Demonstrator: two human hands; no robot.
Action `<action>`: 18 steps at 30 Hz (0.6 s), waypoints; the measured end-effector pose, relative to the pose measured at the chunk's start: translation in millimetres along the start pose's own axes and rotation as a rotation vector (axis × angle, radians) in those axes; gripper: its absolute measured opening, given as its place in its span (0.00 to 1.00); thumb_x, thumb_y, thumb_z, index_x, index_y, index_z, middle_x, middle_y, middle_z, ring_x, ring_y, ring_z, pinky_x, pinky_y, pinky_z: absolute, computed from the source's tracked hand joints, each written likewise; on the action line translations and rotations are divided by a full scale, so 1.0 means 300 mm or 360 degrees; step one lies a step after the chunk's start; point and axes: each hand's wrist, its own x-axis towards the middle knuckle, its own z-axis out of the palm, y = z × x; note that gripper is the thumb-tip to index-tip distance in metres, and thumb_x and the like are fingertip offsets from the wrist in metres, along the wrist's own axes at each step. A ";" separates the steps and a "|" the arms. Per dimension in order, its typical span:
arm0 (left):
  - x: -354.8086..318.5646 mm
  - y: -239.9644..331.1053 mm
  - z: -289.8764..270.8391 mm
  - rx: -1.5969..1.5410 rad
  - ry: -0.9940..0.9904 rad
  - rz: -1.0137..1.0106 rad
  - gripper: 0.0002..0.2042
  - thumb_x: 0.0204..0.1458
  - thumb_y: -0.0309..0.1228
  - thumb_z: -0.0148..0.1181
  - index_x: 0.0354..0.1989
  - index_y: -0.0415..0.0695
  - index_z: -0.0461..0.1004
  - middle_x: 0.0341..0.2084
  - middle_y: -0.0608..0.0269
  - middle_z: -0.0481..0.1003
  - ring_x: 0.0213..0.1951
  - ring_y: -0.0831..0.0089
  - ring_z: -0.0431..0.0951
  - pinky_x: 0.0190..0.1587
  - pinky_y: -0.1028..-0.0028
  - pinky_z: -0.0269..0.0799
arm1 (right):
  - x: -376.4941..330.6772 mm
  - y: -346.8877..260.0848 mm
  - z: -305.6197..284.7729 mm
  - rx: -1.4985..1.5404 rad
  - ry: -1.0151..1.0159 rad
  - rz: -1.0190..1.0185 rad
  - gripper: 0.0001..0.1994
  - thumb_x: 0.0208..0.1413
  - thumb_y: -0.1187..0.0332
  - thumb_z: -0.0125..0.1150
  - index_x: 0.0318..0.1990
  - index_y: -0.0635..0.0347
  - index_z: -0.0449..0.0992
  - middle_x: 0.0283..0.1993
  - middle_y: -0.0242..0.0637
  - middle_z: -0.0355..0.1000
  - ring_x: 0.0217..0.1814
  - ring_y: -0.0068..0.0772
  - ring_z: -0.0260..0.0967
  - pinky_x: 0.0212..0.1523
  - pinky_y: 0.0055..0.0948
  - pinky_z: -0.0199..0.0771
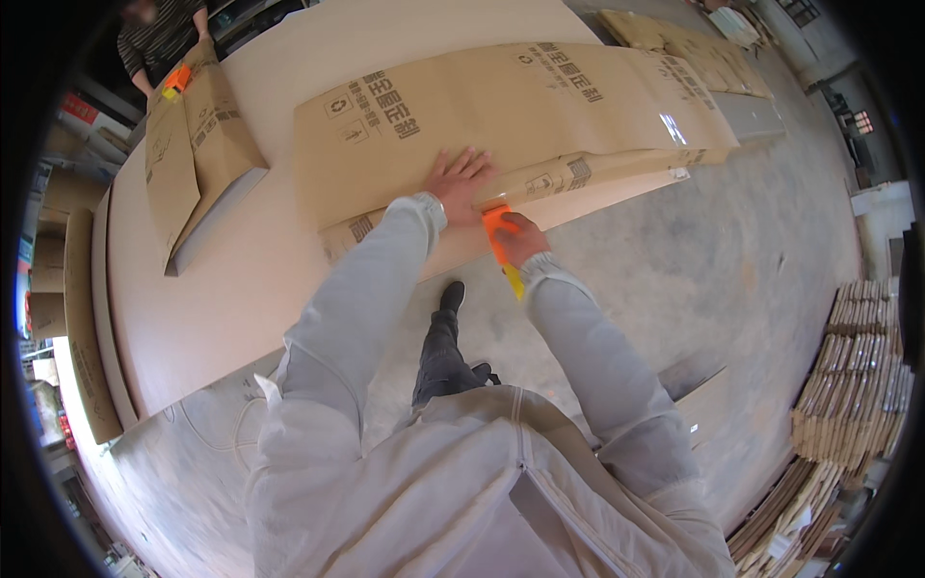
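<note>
A long, flat cardboard carton (462,111) with dark printing lies in front of me on a wide pale board surface. My left hand (460,185) presses down on its near edge, palm flat and fingers spread. Close by on the right, my right hand (522,241) grips an orange tape dispenser (495,223) with a yellow lower part. The dispenser's front end meets the carton's near side, where a shiny bit of tape shows. Another shiny strip of tape (673,129) sits near the carton's right end.
A folded cardboard piece (217,144) lies on the pale board (212,318) at the far left, with another orange dispenser (176,81) on it. A person (159,39) in a striped top stands behind. Stacked flat cardboard (848,376) stands right, on the grey floor (713,279).
</note>
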 end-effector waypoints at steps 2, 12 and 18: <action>0.013 0.003 0.032 -0.0070 0.0137 -0.0070 0.44 0.52 0.49 0.63 0.76 0.53 0.47 0.76 0.63 0.45 0.77 0.58 0.39 0.73 0.38 0.32 | 0.059 -0.040 0.025 -0.0336 0.0069 -0.0066 0.23 0.60 0.52 0.52 0.57 0.55 0.74 0.53 0.47 0.77 0.58 0.51 0.73 0.57 0.43 0.73; 0.124 0.227 0.045 0.0261 0.0042 -0.0597 0.42 0.54 0.47 0.60 0.75 0.52 0.49 0.76 0.58 0.41 0.76 0.52 0.37 0.66 0.25 0.35 | -0.194 0.488 -0.063 0.1027 0.0041 -0.0121 0.18 0.58 0.68 0.63 0.55 0.63 0.75 0.46 0.42 0.78 0.45 0.37 0.77 0.47 0.33 0.78; 0.416 0.384 -0.103 -0.0127 0.0375 -0.0131 0.42 0.51 0.49 0.63 0.75 0.57 0.51 0.76 0.57 0.44 0.76 0.52 0.37 0.69 0.30 0.34 | -0.478 0.697 -0.149 0.1438 -0.0015 0.0178 0.16 0.61 0.71 0.60 0.56 0.63 0.75 0.47 0.38 0.77 0.41 0.25 0.75 0.41 0.27 0.78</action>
